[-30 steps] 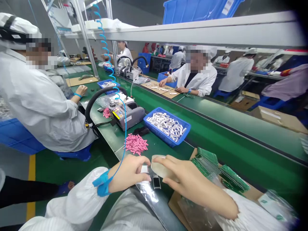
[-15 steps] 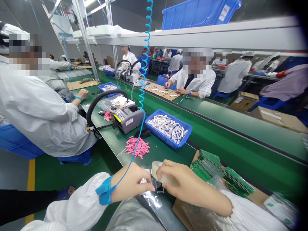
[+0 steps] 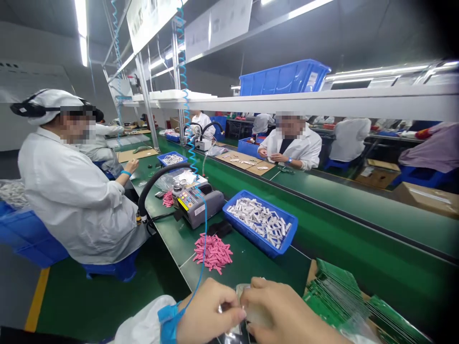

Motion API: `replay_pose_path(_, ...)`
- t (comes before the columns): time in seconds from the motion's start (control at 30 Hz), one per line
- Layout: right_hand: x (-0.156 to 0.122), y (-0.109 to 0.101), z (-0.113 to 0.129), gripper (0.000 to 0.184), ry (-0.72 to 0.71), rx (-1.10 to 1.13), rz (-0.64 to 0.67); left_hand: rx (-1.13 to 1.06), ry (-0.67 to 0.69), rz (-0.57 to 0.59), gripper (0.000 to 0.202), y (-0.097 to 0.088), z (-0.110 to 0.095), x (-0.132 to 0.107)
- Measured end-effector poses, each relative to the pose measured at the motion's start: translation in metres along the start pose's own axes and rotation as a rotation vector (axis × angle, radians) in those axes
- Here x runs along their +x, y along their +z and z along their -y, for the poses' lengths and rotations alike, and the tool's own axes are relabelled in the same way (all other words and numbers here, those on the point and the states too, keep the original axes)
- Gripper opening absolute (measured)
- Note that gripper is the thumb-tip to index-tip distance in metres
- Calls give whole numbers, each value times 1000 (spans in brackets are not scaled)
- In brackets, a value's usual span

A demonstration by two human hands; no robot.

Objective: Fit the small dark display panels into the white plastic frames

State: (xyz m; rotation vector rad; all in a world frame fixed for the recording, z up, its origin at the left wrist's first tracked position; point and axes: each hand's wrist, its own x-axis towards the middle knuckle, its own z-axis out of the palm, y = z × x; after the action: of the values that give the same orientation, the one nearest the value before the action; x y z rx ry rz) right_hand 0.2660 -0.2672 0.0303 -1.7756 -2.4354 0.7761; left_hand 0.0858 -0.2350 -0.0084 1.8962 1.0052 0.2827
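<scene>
Fingers of the left hand [image 3: 210, 311]: open or closed?

Curled in, tips pinched together, low at the bottom of the view. Whether they pinch anything I cannot tell; the hand hides it. Blue wrist strap [image 3: 169, 324] on that wrist, coiled blue cord rising from it.

And the tape roll [image 3: 254, 308]?

Clear, held between the two hands, cut close by the lower frame edge. Its long axis seems to slant from upper left to lower right, though the fingers hide much of it. Right hand [image 3: 290, 317] is nearer; its fingers wrap over the roll and grip it. Left fingertips sit just beside it.

Anything under the roll?

A clear bag [image 3: 229, 335], mostly hidden by both hands.

Bench, left to right?

Co-worker [image 3: 71, 193] seated at far left, white coat. Then a tape dispenser [image 3: 199, 208], pink pieces [image 3: 213, 254], a blue bin [image 3: 260, 223] of white pieces, and green circuit boards [image 3: 333, 298] stacked on cardboard.

Readable writing?

None. Yellow label on the dispenser, white label on a blue crate [image 3: 311, 79] overhead: both too small to read.
</scene>
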Motion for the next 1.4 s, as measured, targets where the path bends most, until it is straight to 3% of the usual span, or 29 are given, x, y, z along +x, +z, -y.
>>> replay_pose_path(0.07, -1, -3, 2, 6, -35, 52, -4, -4, 49, 15, 21, -3, 0, 1)
replay_pose_path(0.23, 0, -2, 6, 30, -104, 79, 56, -51, 101, -3, 22, -9, 3, -2)
replay_pose_path(0.5, 4, -1, 11, 33, -216, 94, 21, -32, 217, 4, 31, -17, -3, -10)
replay_pose_path(0.73, 3, 8, 9, 26, -163, -24, -53, 35, 338, 6, 35, -14, 1, -10)
replay_pose_path(0.83, 3, 9, 6, 24, -126, -78, -65, 188, 468, -68, 33, -10, 1, -7)
replay_pose_path(1.1, 7, 0, 8, 23, -39, -77, -119, 835, 832, -418, 27, 5, -5, 4)
replay_pose_path(1.27, 6, -2, 14, 22, -47, -180, -163, 804, 899, -564, 31, 5, -14, 2)
replay_pose_path(1.4, 3, -9, 14, 20, -81, -189, -189, 611, 908, -575, 31, 0, -17, -1)
